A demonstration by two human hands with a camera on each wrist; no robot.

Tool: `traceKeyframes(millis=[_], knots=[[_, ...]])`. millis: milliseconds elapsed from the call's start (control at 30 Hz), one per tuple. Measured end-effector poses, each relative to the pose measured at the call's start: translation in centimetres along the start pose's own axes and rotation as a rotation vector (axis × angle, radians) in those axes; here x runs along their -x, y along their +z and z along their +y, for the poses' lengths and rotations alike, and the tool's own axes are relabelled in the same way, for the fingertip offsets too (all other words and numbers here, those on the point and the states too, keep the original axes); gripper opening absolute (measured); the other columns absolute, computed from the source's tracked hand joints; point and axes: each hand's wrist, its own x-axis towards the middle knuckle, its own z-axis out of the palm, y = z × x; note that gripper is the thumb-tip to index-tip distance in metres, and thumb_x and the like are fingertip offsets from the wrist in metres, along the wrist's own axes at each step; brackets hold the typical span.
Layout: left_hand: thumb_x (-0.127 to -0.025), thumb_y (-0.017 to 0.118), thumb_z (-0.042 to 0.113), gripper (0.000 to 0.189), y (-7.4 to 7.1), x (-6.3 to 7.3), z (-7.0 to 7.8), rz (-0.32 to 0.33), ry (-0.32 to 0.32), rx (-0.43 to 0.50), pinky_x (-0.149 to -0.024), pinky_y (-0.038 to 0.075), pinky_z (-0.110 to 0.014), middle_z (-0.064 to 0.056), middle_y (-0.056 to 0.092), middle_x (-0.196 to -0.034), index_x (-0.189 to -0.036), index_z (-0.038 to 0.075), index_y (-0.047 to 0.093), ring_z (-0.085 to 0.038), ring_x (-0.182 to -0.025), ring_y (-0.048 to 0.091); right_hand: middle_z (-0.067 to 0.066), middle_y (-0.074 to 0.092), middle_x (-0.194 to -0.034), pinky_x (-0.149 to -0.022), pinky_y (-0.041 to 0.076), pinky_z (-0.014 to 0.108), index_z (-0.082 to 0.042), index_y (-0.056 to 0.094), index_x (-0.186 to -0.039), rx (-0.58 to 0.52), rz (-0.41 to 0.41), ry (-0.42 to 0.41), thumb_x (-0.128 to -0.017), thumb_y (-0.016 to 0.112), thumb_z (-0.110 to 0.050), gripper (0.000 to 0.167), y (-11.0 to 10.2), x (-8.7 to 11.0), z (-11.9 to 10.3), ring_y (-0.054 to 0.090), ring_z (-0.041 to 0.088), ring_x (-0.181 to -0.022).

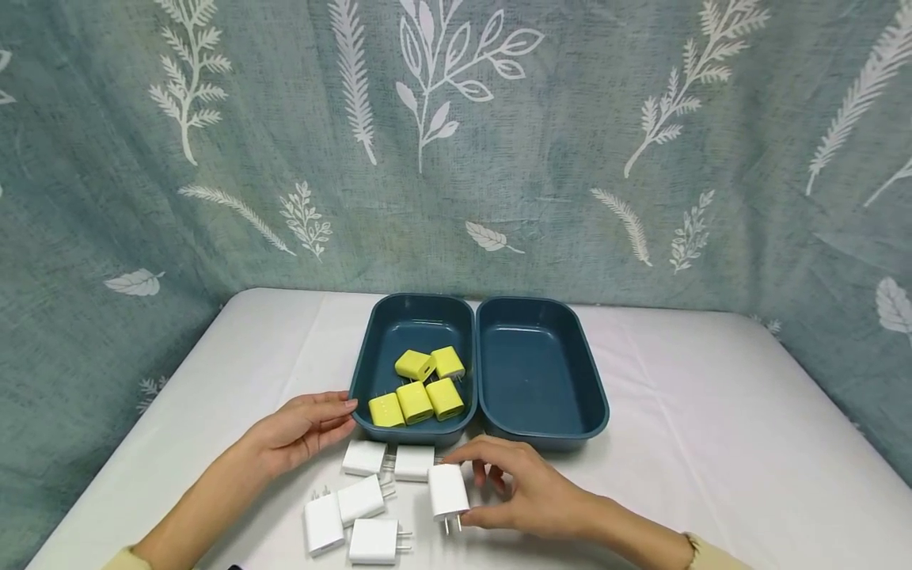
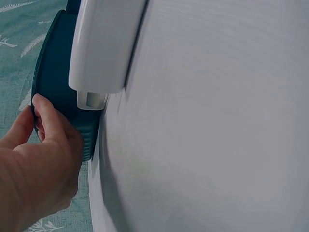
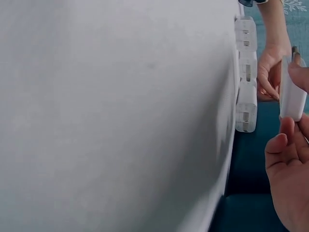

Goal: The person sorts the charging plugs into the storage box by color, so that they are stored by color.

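Note:
My right hand pinches a white plug-in charger between thumb and fingers, its prongs pointing down toward me in the head view. The right wrist view also has this charger at the fingertips. On the left, my left hand grips the near left rim of a dark blue bin, thumb and fingers either side of the edge. Several yellow chargers lie in that bin's near half. Between my hands, several more white chargers lie loose on the white-covered table.
A second dark blue bin stands right beside the first, its bare floor showing. The white table stretches out to both sides. Behind it hangs a green-blue curtain with white leaf prints.

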Motion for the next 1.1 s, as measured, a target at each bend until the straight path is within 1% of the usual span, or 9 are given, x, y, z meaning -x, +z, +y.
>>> traceKeyframes(millis=[100,233,367,500,600,800,867,1000,1100], knots=[[-0.101,0.055,0.002,0.069,0.0,0.0,0.0,0.002,0.001,0.002,-0.091,0.055,-0.023,-0.009,0.061,-0.106,-0.149,-0.013,0.008,-0.011,-0.092,0.066,-0.001,0.062,-0.097,-0.057,0.05,0.021,-0.019,0.061,-0.129,-0.028,0.059,-0.013,-0.082,0.084,-0.025,0.053,-0.4,0.1,-0.2,0.053,0.019,-0.076],[-0.101,0.055,0.002,0.068,0.0,0.0,-0.1,0.006,0.003,0.005,-0.091,0.055,-0.024,-0.01,0.06,-0.107,-0.149,-0.013,0.008,-0.011,-0.092,0.066,0.003,0.06,-0.098,-0.05,0.047,0.027,-0.014,0.061,-0.129,-0.057,0.127,-0.028,-0.082,0.084,-0.017,0.053,-1.2,0.6,-0.3,0.051,0.023,-0.075],[-0.101,0.055,0.001,0.066,0.0,-0.1,-0.1,0.014,0.006,0.007,-0.091,0.055,-0.024,-0.01,0.06,-0.106,-0.148,-0.013,0.012,-0.011,-0.092,0.066,0.003,0.059,-0.097,-0.05,0.046,0.033,-0.014,0.061,-0.129,-0.068,0.184,0.0,-0.082,0.084,-0.015,0.053,-2.5,0.9,-1.0,0.051,0.022,-0.075],[-0.1,0.056,0.001,0.065,-0.1,-0.1,-0.1,0.01,0.009,0.008,-0.091,0.055,-0.024,-0.01,0.06,-0.106,-0.147,-0.013,0.013,-0.011,-0.092,0.066,0.006,0.058,-0.097,-0.052,0.047,0.031,-0.014,0.061,-0.13,-0.072,0.231,0.033,-0.082,0.083,-0.011,0.053,-4.1,1.2,-1.7,0.05,0.021,-0.077],[-0.1,0.056,0.001,0.064,-0.2,-0.1,-0.1,0.015,0.005,0.013,-0.091,0.055,-0.024,-0.01,0.06,-0.105,-0.147,-0.013,0.015,-0.011,-0.092,0.066,0.007,0.057,-0.097,-0.054,0.046,0.03,-0.012,0.061,-0.131,-0.05,0.267,0.054,-0.082,0.082,-0.007,0.054,-5.3,1.3,-1.8,0.049,0.021,-0.079],[-0.1,0.057,0.001,0.063,-0.3,-0.1,-0.3,0.017,0.001,0.016,-0.09,0.055,-0.024,-0.01,0.061,-0.104,-0.146,-0.013,0.016,-0.012,-0.09,0.066,0.01,0.056,-0.095,-0.056,0.046,0.029,-0.01,0.061,-0.131,0.009,0.329,0.057,-0.081,0.081,-0.001,0.055,-7.5,1.3,-1.6,0.049,0.019,-0.079],[-0.1,0.057,0.001,0.061,-0.4,-0.1,-0.3,0.014,0.002,0.015,-0.09,0.055,-0.024,-0.009,0.062,-0.103,-0.144,-0.013,0.018,-0.011,-0.09,0.067,0.012,0.055,-0.093,-0.055,0.045,0.029,-0.01,0.061,-0.131,0.013,0.341,0.083,-0.081,0.08,0.0,0.054,-8.2,1.2,-1.3,0.049,0.02,-0.077],[-0.1,0.056,0.0,0.053,-0.4,-0.1,-0.2,0.012,0.002,0.015,-0.089,0.055,-0.024,-0.009,0.062,-0.101,-0.14,-0.012,0.024,-0.012,-0.089,0.067,0.013,0.053,-0.09,-0.053,0.044,0.028,-0.01,0.06,-0.131,0.006,0.362,0.175,-0.084,0.079,-0.003,0.051,-9.6,1.0,-0.5,0.049,0.018,-0.07],[-0.1,0.055,0.0,0.055,-0.4,-0.1,-0.1,0.01,0.002,0.013,-0.09,0.055,-0.024,-0.009,0.062,-0.102,-0.142,-0.013,0.021,-0.012,-0.089,0.066,0.013,0.052,-0.09,-0.054,0.045,0.027,-0.01,0.06,-0.131,0.013,0.372,0.232,-0.085,0.079,-0.006,0.05,-10.6,0.7,0.2,0.049,0.018,-0.068]])
